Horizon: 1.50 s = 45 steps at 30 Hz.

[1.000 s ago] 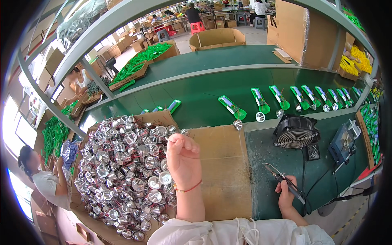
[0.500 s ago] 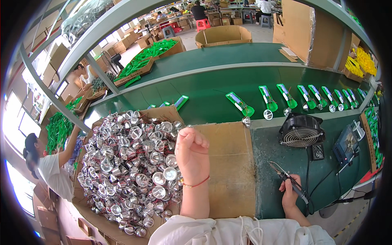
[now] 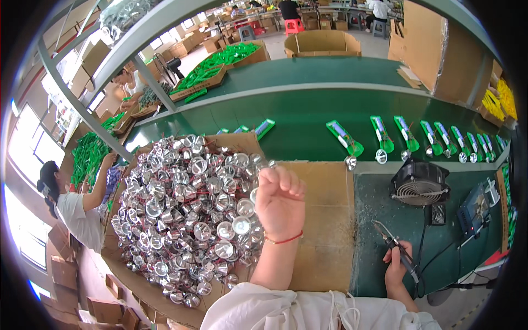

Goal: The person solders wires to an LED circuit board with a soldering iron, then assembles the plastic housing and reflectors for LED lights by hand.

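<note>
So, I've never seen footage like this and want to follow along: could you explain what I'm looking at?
No robot here: these are a person's bare hands, seen by a wide fisheye camera worn on the head, so straight edges bend. The right hand holds what looks like a soldering iron. The left hand is raised, fingers curled; whether it holds anything is unclear. To its left, a cardboard box is heaped with silver reflector cups. A fan sits at right; green casings line the surface beyond.
</note>
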Available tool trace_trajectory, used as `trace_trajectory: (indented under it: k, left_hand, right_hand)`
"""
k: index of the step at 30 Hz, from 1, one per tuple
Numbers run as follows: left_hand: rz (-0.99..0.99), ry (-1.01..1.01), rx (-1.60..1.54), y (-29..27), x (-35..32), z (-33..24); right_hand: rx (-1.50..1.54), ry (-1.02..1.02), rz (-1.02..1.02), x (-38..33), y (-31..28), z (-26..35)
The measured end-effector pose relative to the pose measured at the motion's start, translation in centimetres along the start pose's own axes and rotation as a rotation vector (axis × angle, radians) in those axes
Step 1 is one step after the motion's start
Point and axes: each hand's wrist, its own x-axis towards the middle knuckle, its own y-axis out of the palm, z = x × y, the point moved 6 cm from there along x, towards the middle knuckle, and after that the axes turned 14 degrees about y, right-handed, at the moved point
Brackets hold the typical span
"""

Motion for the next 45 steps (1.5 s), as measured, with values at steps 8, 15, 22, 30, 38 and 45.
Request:
trace_trajectory:
  k: [8, 15, 22, 30, 38, 45]
  left_hand:
    - [0.661, 0.043, 0.583, 1.5, -3.7, 5.1]
    - [0.763, -0.045, 1.173, 1.2, -2.1, 14.5]
    - [0.966, 0.068, 2.443, -7.5, 17.0, 16.0]
    - [0.549, -0.572, 3.178, -19.3, 26.2, 7.7]
    - [1.035, -0.310, 2.911, -13.8, 23.4, 10.8]
    - [1.377, -0.396, 2.311, -6.2, 2.6, 9.9]
  right_hand:
    - [0.068, 0.031, 0.012, 0.4, 0.2, -0.1]
    - [0.075, 0.095, 0.036, 0.2, -0.2, -0.8]
    - [0.131, 0.148, 0.075, 0.2, -0.1, -1.3]
    - [0.190, 0.209, 0.071, -0.1, -0.3, -1.9]
    - [0.191, 0.147, 0.129, 0.0, -0.4, -1.9]
    - [0.184, 0.172, 0.096, 0.3, -0.5, -0.9]
